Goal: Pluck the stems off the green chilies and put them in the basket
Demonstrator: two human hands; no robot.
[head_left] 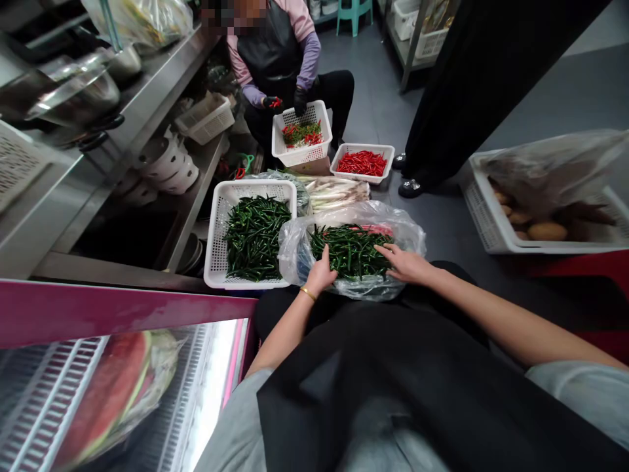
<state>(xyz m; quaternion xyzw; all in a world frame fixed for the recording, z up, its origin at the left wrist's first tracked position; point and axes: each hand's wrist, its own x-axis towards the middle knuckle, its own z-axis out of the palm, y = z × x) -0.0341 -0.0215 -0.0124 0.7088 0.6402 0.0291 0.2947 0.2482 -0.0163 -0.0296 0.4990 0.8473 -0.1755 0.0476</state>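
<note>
On my lap lies a clear plastic bag [411, 231] with its mouth spread wide, full of green chilies [351, 252]. My left hand [321, 272] is at the bag's near left side, index finger stretched out and apart from the thumb, touching the edge of the heap. From the right, my right hand [407, 263] reaches over the bag's rim with its fingers spread on the chilies. No chili shows clearly gripped in either hand. Left of the bag stands a white perforated basket [214, 252] holding more green chilies [258, 237].
Scallions [339, 193] lie beyond the bag, near a tray of red chilies [362, 163]. A co-worker in dark gloves [300, 101] sits behind another basket [295, 156]. A standing person's leg [457, 85], a potato crate [496, 246], a steel counter [147, 85] and a lit fridge [216, 367] surround me.
</note>
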